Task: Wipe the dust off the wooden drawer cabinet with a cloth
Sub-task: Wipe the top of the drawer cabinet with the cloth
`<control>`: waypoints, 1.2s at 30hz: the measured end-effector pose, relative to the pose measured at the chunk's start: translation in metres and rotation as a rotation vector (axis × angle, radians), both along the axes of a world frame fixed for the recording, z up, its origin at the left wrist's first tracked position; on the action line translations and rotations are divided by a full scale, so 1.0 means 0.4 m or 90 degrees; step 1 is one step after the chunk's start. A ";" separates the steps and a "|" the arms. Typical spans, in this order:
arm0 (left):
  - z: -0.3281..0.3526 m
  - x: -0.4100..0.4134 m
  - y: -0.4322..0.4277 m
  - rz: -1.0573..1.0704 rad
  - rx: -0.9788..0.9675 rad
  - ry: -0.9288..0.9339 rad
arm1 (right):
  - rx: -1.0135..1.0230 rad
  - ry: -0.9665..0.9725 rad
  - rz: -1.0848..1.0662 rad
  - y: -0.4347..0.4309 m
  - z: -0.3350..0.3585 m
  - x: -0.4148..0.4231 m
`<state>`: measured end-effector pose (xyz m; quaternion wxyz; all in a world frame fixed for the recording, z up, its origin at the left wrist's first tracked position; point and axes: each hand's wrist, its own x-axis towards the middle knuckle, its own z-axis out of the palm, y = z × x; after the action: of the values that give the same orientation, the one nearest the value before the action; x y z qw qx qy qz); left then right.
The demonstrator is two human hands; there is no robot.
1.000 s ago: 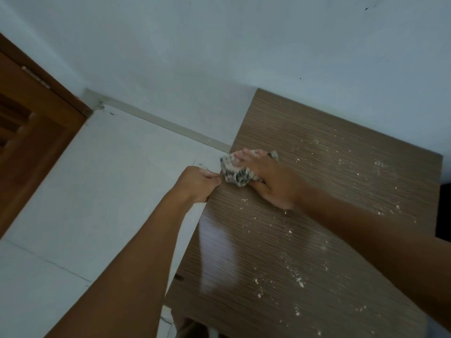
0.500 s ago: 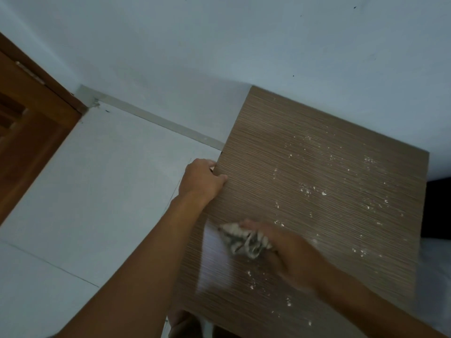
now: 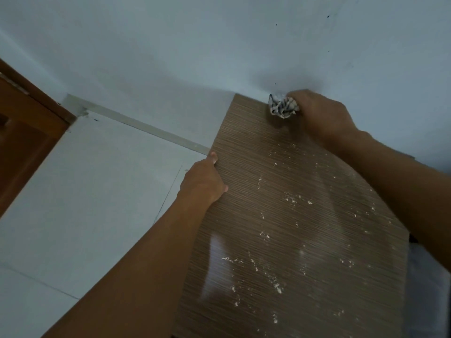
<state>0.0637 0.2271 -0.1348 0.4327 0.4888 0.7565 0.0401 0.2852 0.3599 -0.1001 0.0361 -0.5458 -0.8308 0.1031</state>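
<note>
Reaching to the cabinet (image 3: 244, 172) rear, right hand (image 3: 322, 115) grips cloth (image 3: 281, 107); left hand (image 3: 202, 181) clasps its side.

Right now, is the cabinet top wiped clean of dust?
No, white dust specks lie scattered across the cabinet top, nearer than the cloth in the right hand.

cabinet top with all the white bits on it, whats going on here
A person is wiping the wooden drawer cabinet. Their right grip holds a bunched cloth against the far edge of the top, by the wall. Their left grip holds the cabinet's left edge. White dust specks lie across the middle and near part, so the wiping is not yet done.
</note>
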 end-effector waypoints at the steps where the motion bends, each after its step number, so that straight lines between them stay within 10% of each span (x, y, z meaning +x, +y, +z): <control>1: -0.001 0.001 0.000 0.003 -0.001 0.001 | 0.005 -0.040 0.014 0.019 -0.026 -0.001; 9: 0.002 0.002 0.001 0.009 -0.005 -0.004 | -0.171 0.184 -0.047 -0.033 -0.171 0.040; 27: 0.001 0.002 0.004 -0.003 -0.022 0.006 | -0.279 0.215 0.238 -0.714 -0.163 -0.016; 32: 0.002 0.004 0.003 -0.002 -0.016 0.014 | -0.385 0.405 0.072 -0.595 -0.037 -0.018; 36: 0.006 0.003 0.003 -0.007 -0.019 0.012 | -0.170 0.409 0.002 -0.355 0.010 -0.019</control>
<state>0.0648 0.2283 -0.1325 0.4330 0.4868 0.7583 0.0219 0.2777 0.2180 -0.0961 0.2237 -0.4842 -0.7570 0.3776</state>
